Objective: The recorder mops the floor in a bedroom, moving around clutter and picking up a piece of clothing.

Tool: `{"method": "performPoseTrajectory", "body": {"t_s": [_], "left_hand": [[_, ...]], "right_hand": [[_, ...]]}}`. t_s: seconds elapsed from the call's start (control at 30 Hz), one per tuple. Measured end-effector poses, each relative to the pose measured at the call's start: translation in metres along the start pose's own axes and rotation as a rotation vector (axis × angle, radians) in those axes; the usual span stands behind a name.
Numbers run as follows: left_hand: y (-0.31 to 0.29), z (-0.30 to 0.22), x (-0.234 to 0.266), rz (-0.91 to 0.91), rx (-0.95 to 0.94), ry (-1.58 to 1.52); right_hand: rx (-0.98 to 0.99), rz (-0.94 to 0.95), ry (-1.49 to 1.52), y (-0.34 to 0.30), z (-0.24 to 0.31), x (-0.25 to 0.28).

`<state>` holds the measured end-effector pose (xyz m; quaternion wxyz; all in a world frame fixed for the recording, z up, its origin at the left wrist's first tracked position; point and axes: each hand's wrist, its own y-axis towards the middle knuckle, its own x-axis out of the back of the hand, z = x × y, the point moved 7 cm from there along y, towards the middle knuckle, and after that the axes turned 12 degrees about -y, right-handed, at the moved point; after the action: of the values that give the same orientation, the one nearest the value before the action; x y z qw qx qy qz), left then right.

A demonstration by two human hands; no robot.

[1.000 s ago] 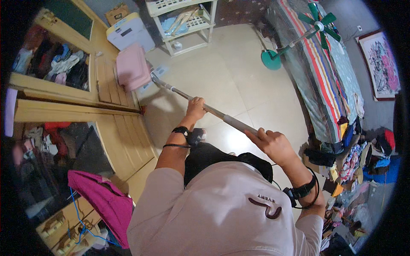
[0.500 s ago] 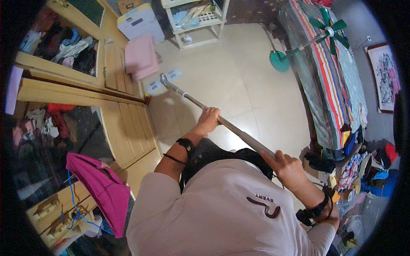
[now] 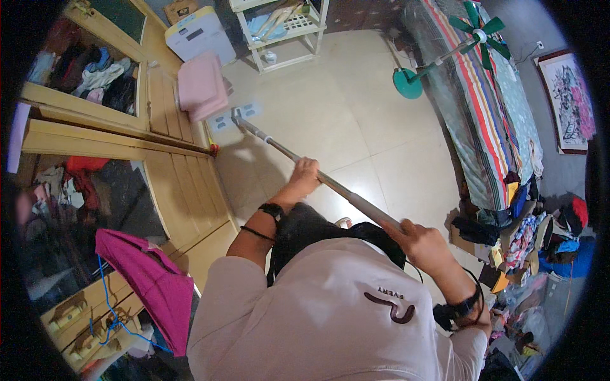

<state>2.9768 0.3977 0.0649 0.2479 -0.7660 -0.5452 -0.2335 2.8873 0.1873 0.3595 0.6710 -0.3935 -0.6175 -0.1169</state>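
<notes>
clothes (image 3: 101, 79) in wardrobe (image 3: 183, 198), pole (image 3: 337, 185) in hands (image 3: 424, 244)

There are two hands (image 3: 305, 176), one pole (image 3: 343, 192), one green fan (image 3: 480, 36), one framed picture (image 3: 567, 101), one white rack (image 3: 289, 37), one striped cover (image 3: 473, 95) and one wall socket (image 3: 540, 45).

Pale tiles cover the floor (image 3: 381, 120), with a bright patch of reflected light near the centre. Yellowish wooden cabinets (image 3: 184, 197) with glass panes fill the left side. A white plastic shelf (image 3: 305, 25) stands at the top, before a dark wall (image 3: 359, 16). At right, a framed picture (image 3: 564, 101) hangs on a grey wall (image 3: 526, 28) beside a striped cloth (image 3: 473, 101).
</notes>
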Motion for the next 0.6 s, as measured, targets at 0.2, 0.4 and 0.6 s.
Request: {"method": "performPoseTrajectory", "body": {"t_s": [0.2,0.4,0.6], "left_hand": [[-0.026,-0.047,-0.019,0.054,-0.171,-0.072],[-0.010,-0.020,0.023,0.031,-0.171,-0.018],[0.010,0.037,0.045,-0.024,-0.052,-0.006]], "right_hand": [[-0.128,0.098,0.047,-0.040,0.000,0.015],[-0.260,0.025,0.281,-0.002,0.004,0.012],[-0.370,-0.119,0.577,0.040,0.002,-0.007]]}}
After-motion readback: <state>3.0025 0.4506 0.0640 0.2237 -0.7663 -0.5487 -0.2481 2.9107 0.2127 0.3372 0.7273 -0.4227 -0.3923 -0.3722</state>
